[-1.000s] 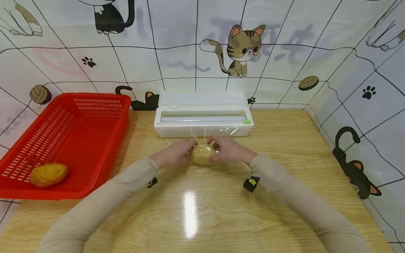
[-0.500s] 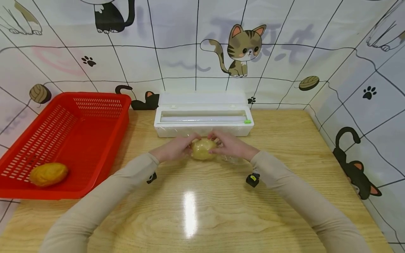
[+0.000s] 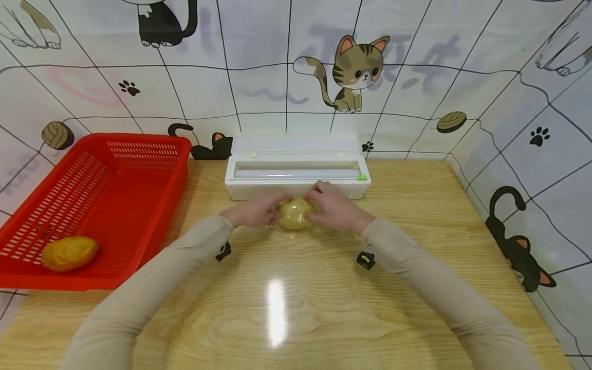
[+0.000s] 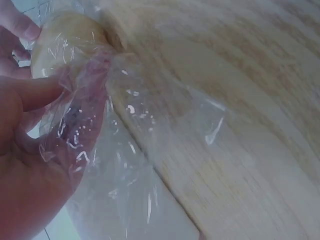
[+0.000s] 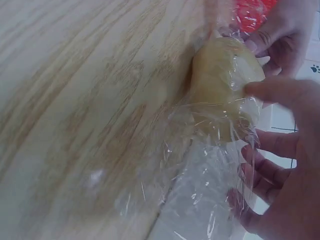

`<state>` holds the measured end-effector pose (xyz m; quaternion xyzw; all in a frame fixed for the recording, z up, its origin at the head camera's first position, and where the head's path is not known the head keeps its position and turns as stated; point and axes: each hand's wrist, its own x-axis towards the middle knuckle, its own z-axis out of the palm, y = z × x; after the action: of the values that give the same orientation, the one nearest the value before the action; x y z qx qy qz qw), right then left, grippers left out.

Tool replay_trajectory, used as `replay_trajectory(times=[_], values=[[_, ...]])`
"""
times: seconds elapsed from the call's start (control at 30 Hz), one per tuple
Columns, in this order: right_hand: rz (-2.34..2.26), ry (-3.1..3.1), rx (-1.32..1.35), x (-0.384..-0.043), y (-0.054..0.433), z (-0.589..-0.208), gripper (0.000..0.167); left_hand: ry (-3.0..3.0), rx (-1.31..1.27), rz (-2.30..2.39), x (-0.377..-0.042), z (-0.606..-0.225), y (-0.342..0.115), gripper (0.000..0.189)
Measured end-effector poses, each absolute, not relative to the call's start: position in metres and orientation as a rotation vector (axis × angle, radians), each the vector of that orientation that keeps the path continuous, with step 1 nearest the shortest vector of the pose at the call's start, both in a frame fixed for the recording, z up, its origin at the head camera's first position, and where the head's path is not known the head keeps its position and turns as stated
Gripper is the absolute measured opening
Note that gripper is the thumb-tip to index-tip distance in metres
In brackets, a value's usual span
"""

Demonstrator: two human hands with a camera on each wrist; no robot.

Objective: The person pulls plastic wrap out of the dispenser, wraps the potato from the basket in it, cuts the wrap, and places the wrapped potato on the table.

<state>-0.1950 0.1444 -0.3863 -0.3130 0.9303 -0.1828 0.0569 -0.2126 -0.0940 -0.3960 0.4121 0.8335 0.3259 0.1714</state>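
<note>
A smooth yellow oval thing (image 3: 295, 214), potato-like in shape, is covered in clear cling film between the two hands, close in front of the white film box. My left hand (image 3: 260, 208) has its thumb and fingers around gathered cling film (image 4: 82, 120) at the left end. At the right end, my right hand (image 3: 334, 206) holds the wrapped thing, the thumb on its surface and fingers curled at its far side under loose film (image 5: 210, 170). Film trails from both ends in the wrist views.
The white cling film box (image 3: 296, 191) stands with its lid raised, a roll inside and a green slider (image 3: 361, 178) at the right. A red basket (image 3: 152, 226) on the left holds another yellow oval thing (image 3: 70, 253). Cat-print sheeting borders the wooden table (image 3: 324, 308).
The film between the box and the yellow thing has come away from the box. Both hands and the wrapped thing have shifted slightly toward the box.
</note>
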Motion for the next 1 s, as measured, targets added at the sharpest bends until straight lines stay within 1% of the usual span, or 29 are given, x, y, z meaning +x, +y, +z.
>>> replay_trajectory(times=[0.13, 0.2, 0.27, 0.43, 0.5, 0.6, 0.73, 0.9, 1.0], values=[[-0.372, 2.849, -0.945, -0.195, 0.139, -0.383, 0.068, 2.247, 1.074, 1.0, -0.217, -0.396, -0.103, 0.056], [-0.347, 2.848, -0.937, -0.195, 0.138, -0.383, 0.074, 2.283, 1.069, 0.96, -0.216, -0.394, -0.107, 0.062], [-0.333, 2.848, -0.939, -0.196, 0.138, -0.384, 0.074, 2.403, 1.056, 0.847, -0.211, -0.388, -0.107, 0.065], [-0.26, 2.86, -0.952, -0.196, 0.14, -0.385, 0.075, 2.74, 1.198, 0.397, -0.194, -0.375, -0.091, 0.058], [-0.23, 2.873, -0.962, -0.196, 0.14, -0.385, 0.076, 2.793, 1.248, 0.258, -0.189, -0.374, -0.081, 0.057], [-0.209, 2.886, -0.966, -0.196, 0.14, -0.386, 0.075, 2.845, 1.247, 0.086, -0.185, -0.377, -0.07, 0.057], [-0.203, 2.884, -0.967, -0.196, 0.141, -0.387, 0.074, 2.899, 1.192, 0.016, -0.187, -0.383, -0.065, 0.053], [-0.29, 2.854, -0.972, -0.192, 0.146, -0.382, 0.077, 2.923, 1.159, 0.066, -0.191, -0.384, -0.06, 0.058], [-0.383, 2.839, -0.977, -0.19, 0.154, -0.377, 0.072, 2.939, 1.146, 0.073, -0.192, -0.383, -0.057, 0.055]])
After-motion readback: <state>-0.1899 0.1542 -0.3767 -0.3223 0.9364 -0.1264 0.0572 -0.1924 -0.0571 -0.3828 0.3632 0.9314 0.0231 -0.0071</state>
